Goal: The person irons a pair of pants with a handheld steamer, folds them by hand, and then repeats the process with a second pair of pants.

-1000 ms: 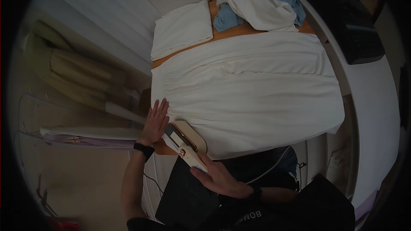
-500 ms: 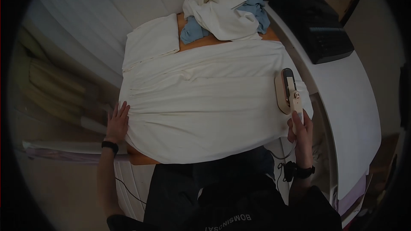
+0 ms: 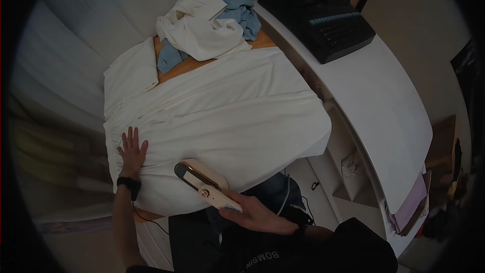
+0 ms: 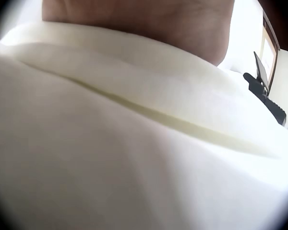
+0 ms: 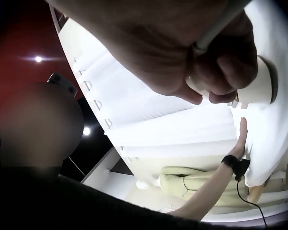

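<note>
A white cloth garment (image 3: 237, 121) with gathers at its left end lies spread over a wooden board (image 3: 184, 66). My left hand (image 3: 132, 157) rests on that gathered end, palm down with fingers spread. In the left wrist view the heel of the hand (image 4: 144, 24) sits on the cloth, its fingers hidden. With my right hand (image 3: 255, 213) I grip the handle of a cream handheld garment steamer (image 3: 209, 174). Its head lies over the cloth near the front edge, to the right of my left hand. The right wrist view shows the fingers (image 5: 230, 72) curled round the handle.
Behind the garment lie a folded white cloth (image 3: 132, 73) and a crumpled heap of white (image 3: 202, 30) and blue cloth (image 3: 237, 7). A white counter (image 3: 379, 91) bearing a black keyboard machine (image 3: 323, 20) curves along the right. The steamer's cord (image 3: 287, 192) hangs near my lap.
The steamer went from beside my left hand to the garment's right end, then came back left near the front edge. My left hand moved slightly inward on the gathered end. The view turned right.
</note>
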Demonstrator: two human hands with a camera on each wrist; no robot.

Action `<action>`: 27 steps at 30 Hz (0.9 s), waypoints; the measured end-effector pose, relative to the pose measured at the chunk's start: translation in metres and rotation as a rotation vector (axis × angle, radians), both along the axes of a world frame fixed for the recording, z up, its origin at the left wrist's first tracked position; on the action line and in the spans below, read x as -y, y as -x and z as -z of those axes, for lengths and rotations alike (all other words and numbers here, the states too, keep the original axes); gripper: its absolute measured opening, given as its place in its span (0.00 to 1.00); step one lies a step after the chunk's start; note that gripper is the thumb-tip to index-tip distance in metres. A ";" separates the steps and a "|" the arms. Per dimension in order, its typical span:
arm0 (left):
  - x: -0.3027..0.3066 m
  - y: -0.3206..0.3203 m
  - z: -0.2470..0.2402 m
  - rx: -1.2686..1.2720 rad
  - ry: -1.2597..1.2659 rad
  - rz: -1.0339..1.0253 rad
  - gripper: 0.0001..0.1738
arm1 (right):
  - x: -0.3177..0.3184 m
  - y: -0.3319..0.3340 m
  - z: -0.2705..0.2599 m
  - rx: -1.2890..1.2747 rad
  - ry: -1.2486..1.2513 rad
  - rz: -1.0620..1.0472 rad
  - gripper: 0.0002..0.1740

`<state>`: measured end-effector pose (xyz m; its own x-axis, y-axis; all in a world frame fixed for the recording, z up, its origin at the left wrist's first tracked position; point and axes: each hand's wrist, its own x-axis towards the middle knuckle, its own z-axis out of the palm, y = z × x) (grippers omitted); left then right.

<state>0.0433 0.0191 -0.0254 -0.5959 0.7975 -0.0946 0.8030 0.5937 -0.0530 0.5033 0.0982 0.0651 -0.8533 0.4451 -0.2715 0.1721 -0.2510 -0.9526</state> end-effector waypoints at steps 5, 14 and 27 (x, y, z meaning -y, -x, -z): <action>0.074 0.046 0.012 0.020 -0.066 -0.058 0.39 | -0.020 -0.017 0.001 0.015 -0.081 0.136 0.29; 0.117 0.024 -0.026 0.064 -0.035 -0.143 0.35 | -0.146 -0.092 -0.031 0.126 -0.019 0.635 0.18; 0.021 -0.041 -0.053 0.059 -0.329 0.363 0.33 | -0.081 -0.056 -0.033 0.090 0.049 0.238 0.30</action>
<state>0.0842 -0.0020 0.0272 -0.2752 0.9459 0.1719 0.9571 0.2527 0.1419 0.5588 0.1794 0.0978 -0.6975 0.6151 -0.3677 0.1865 -0.3396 -0.9219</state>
